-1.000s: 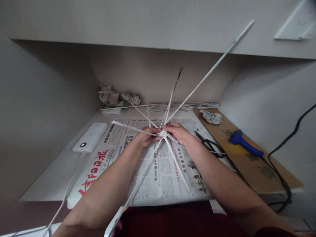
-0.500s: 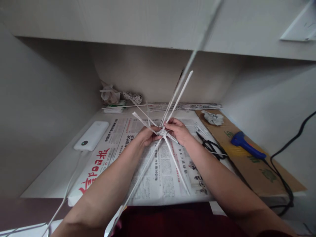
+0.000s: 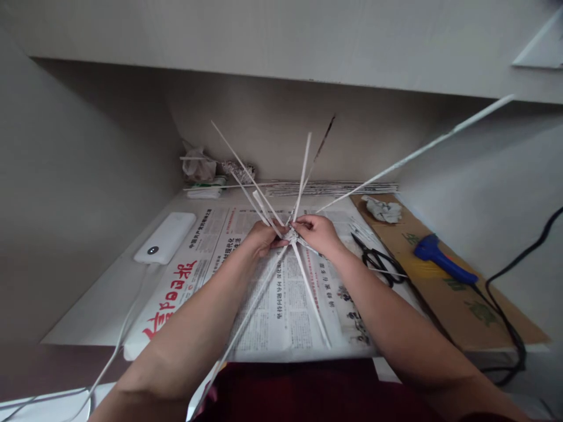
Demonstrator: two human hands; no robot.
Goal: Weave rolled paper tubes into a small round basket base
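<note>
Both hands hold a small woven hub of rolled newspaper sticks above the newspaper sheet. Thin paper sticks fan out from the hub in all directions. My left hand pinches its left side, thumb and fingers closed on the weave. On the right side, my right hand is closed with its fingertips at the top of the hub. A long paper stick slants up to the right from behind the right hand; its lower end is hidden by that hand.
Black scissors lie right of the newspaper. A blue glue gun and crumpled paper rest on cardboard. A white power bank with a cable is at left. Spare paper sticks and a plastic bag are along the back wall.
The long stick has swung from pointing up near the middle to slanting far right. The hub has turned slightly, shifting the upper sticks. Both hands keep hold of it.
</note>
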